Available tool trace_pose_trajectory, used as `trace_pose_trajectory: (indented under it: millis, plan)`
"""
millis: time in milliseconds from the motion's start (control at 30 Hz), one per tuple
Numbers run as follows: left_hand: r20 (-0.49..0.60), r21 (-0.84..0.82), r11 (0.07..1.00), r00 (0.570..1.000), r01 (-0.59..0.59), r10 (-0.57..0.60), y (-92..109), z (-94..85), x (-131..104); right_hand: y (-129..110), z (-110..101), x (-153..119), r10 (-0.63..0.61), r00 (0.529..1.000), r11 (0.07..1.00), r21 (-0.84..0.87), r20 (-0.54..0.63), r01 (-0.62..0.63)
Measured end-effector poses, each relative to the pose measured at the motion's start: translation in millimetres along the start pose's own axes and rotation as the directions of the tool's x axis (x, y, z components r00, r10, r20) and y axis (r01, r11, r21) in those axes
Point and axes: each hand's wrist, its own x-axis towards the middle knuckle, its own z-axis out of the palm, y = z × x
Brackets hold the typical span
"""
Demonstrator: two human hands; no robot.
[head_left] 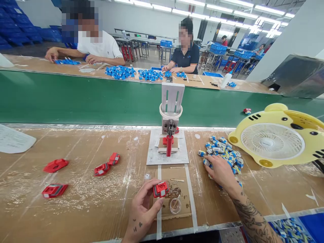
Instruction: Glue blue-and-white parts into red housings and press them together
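Note:
My left hand [146, 207] holds a red and grey plastic part [161, 189] between thumb and fingers, above a cardboard sheet with a small clear cup [175, 205]. On the right, my right hand [219, 170] reaches onto the near left edge of a pile of small blue, white and yellow pieces [225, 150]; its fingertips are at one light piece [206, 162]. Ahead of my hands stands a press [169, 145] with a red handle. Several red parts lie at the left, among them a red shell [56, 165] and a part with grey trim [54, 190].
A yellow fan [268, 141] stands at the right. Behind the table runs a green belt [76, 98]. Across it, two people sit at a bench with blue pieces [120, 72]. Cotton swabs [177, 180] lie near the cup. A blue bin [312, 224] is at the lower right.

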Motion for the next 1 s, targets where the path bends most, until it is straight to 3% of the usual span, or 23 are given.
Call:
trace_pose_trajectory:
  millis: [67,100,133,200,267,333,433,600,700,800,933,1000]
  plan:
    - [0.017,-0.047,0.999,1.000,0.006,-0.005,5.9,0.4,0.8,-5.0,-1.8,-6.8,0.009,0.997,0.968,0.252,-0.074,0.010]
    - [0.040,-0.074,0.997,0.999,0.013,-0.010,10.1,0.9,1.8,-8.9,-3.1,-11.1,0.039,0.995,0.897,0.442,-0.094,0.007]
    - [0.069,-0.107,0.994,0.998,0.018,-0.011,14.5,2.0,2.9,-14.0,-4.2,-15.6,0.083,0.992,0.768,0.641,-0.090,-0.006]
    - [0.149,-0.180,0.983,0.989,0.036,-0.009,21.6,6.2,5.1,-28.2,-5.4,-23.9,0.159,0.987,0.402,0.913,0.009,-0.073]
    - [0.191,-0.255,0.966,0.982,0.045,0.005,23.6,12.4,5.8,-46.8,-5.9,-30.5,0.176,0.976,0.078,0.986,0.130,-0.146]
    - [0.186,-0.312,0.949,0.983,0.053,0.006,20.4,18.7,4.1,-66.9,-7.5,-35.4,0.154,0.968,-0.092,0.978,0.198,-0.186]
    - [0.175,-0.341,0.939,0.984,0.041,0.021,13.3,24.0,-0.8,-91.3,-14.2,-40.7,0.118,0.969,-0.102,0.974,0.215,-0.204]
    - [0.179,-0.245,0.969,0.983,0.009,0.036,14.7,21.1,-4.3,-102.3,-28.8,-42.9,0.053,0.997,0.167,0.983,0.064,-0.072]
    - [0.179,-0.210,0.978,0.983,0.001,0.038,23.2,18.6,-3.2,-99.0,-28.9,-38.4,0.045,0.998,0.248,0.968,-0.047,0.035]
    - [0.182,-0.201,0.979,0.982,-0.019,0.056,31.1,18.2,-2.8,-97.3,-20.2,-33.0,0.104,0.984,0.219,0.969,-0.141,0.116]
    - [0.180,-0.211,0.977,0.984,0.038,0.001,30.4,19.5,-4.8,-97.6,-10.5,-32.3,0.082,0.996,0.065,0.997,-0.046,0.041]
    - [0.206,-0.286,0.949,0.975,0.135,-0.077,26.3,20.2,-5.5,-96.3,-12.8,-33.8,0.025,0.999,0.061,0.998,-0.022,0.021]
